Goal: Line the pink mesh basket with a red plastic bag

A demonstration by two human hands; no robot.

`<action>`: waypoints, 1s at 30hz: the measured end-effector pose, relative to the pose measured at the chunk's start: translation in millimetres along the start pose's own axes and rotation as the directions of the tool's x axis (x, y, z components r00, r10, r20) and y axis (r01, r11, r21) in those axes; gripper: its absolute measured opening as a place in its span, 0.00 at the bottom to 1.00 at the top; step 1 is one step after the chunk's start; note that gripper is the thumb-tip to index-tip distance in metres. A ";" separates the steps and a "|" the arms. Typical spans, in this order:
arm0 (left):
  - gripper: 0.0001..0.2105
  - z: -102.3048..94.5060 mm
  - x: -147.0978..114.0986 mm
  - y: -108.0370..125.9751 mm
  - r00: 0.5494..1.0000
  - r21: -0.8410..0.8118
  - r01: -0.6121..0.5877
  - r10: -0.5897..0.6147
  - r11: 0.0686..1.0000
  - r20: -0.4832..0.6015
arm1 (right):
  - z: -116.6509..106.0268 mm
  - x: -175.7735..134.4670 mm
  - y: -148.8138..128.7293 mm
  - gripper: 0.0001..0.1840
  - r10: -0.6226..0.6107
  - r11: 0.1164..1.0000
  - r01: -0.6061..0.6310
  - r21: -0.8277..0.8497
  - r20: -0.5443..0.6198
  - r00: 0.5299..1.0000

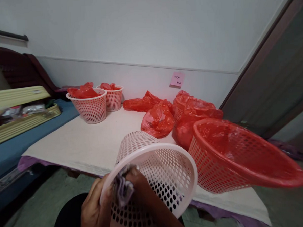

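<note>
A pale wall with a grey lower band runs behind a low table (87, 144) covered in a cream cloth, with a pink note (176, 79) stuck to the wall and a blue-covered surface carrying a yellow tray (22, 125) at far left.

In the head view, the work looks partly done, judging by how things lie. Two small baskets (91, 106) at the far left of the table already hold red plastic bags. A bigger lined basket (232, 156) at near right has a red bag spread over its rim. Another lined one stands just behind it. Loose red bags (157, 120) lie in the middle of the table, far from the person. The white mesh basket (154, 174) nearest the camera has no red liner in it.

That white mesh basket is tipped on its side, mouth toward the person, at the near edge of the table. The left hand (95, 211) grips its rim from outside. The right hand (142, 192) reaches inside, fingers closed on a crumpled pale cloth (123, 191) pressed against the inner wall just below the rim.
</note>
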State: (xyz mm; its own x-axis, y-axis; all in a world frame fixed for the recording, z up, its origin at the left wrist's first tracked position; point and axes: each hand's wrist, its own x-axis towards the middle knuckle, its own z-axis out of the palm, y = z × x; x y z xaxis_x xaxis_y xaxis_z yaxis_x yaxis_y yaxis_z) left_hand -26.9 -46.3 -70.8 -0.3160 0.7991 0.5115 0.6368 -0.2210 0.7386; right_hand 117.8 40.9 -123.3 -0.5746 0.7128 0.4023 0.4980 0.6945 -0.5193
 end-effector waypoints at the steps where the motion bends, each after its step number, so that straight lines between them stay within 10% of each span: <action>1: 0.14 -1.7 5.0 -0.6 1.000 -0.005 0.012 -0.012 1.000 -0.010 | -7.2 -8.9 -7.7 0.05 -0.004 1.000 0.005 -0.021 0.039 0.999; 8: 0.15 -9.4 38.3 1.5 0.999 -0.035 0.035 -0.036 0.999 -0.011 | -48.1 -59.4 -33.3 0.08 -0.094 0.872 0.161 -0.463 0.164 0.982; 16: 0.16 -9.6 65.2 14.2 0.998 -0.077 0.042 -0.038 0.996 0.059 | -7.4 -66.8 -33.1 0.18 -0.122 0.867 0.090 -0.490 -0.033 0.992; 25: 0.24 8.5 8.5 9.2 0.898 -0.245 0.438 -0.435 0.865 0.069 | -8.6 -26.9 -55.4 0.23 0.013 0.996 0.015 0.086 -0.315 0.949; 30: 0.26 3.5 -7.6 -7.0 0.878 -0.206 0.474 -0.478 0.856 0.031 | 6.6 -12.0 -51.5 0.21 0.022 0.987 0.010 0.162 -0.197 0.980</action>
State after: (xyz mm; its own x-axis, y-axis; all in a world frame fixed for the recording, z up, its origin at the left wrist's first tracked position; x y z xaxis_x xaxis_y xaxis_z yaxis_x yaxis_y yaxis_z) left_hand -26.5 -48.8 -81.4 -0.5598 0.8245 0.0822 0.2508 0.0740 0.9652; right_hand 94.8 -4.1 -106.4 -0.4243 0.7335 0.5311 0.3807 0.6766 -0.6303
